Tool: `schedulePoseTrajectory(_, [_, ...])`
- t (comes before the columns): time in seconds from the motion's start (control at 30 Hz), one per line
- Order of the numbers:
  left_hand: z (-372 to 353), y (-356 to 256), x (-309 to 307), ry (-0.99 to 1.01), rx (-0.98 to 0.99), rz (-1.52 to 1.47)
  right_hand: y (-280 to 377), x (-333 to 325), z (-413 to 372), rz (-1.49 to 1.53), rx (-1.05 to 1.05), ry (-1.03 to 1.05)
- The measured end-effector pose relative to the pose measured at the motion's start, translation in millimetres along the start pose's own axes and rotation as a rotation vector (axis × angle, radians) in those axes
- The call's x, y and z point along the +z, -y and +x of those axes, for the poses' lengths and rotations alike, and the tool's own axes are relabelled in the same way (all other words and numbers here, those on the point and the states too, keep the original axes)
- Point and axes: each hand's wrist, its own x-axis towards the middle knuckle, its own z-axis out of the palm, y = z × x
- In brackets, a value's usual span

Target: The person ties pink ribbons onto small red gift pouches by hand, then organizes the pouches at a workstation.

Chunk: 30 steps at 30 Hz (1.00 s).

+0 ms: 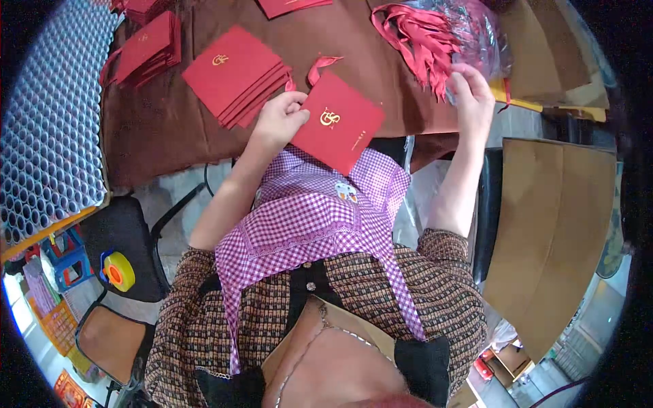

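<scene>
A square red card with gold print (345,126) is pinched at its left corner by my left hand (281,119). A short red ribbon (321,68) sticks out past the card's upper edge. Just left of my left hand lies a fanned stack of similar red cards (231,71) on the brown cloth. My right hand (471,92) is at the lower right end of a bundle of red ribbons (425,44), thumb and forefinger pressed together. Whatever those fingertips hold is too small to make out.
More red cards (146,51) are piled at the upper left of the brown cloth (153,136). Behind the ribbons lies a clear plastic bag (486,37). Cardboard (551,231) stands at the right, and a black chair (126,238) is at the left.
</scene>
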Motion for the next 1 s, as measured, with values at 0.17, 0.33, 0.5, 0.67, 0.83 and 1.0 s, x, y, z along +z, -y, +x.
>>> schedulePoseTrajectory(0.17, [2, 6, 4, -0.083, 0.063, 0.153, 47, -5, -28, 0.713, 0.195, 0.387])
schedulePoseTrajectory(0.33, [5, 3, 4, -0.043, 0.034, 0.318, 64, 23, -42, 0.581, 0.08, 0.655])
schedulePoseTrajectory(0.5, [0, -7, 7, -0.075, 0.058, 0.4, 57, 69, -50, 0.483, -0.159, 0.618])
schedulePoseTrajectory(0.67, [6, 10, 8, -0.129, 0.061, 0.241, 49, 103, -59, 0.784, 0.182, 0.684])
schedulePoseTrajectory(0.83, [0, 4, 12, -0.132, 0.074, 0.199, 63, 116, -71, 0.415, 0.086, 0.489])
schedulePoseTrajectory(1.0, [-2, 3, 14, -0.145, 0.06, 0.205, 54, 121, -73, 0.1, -0.211, 0.378])
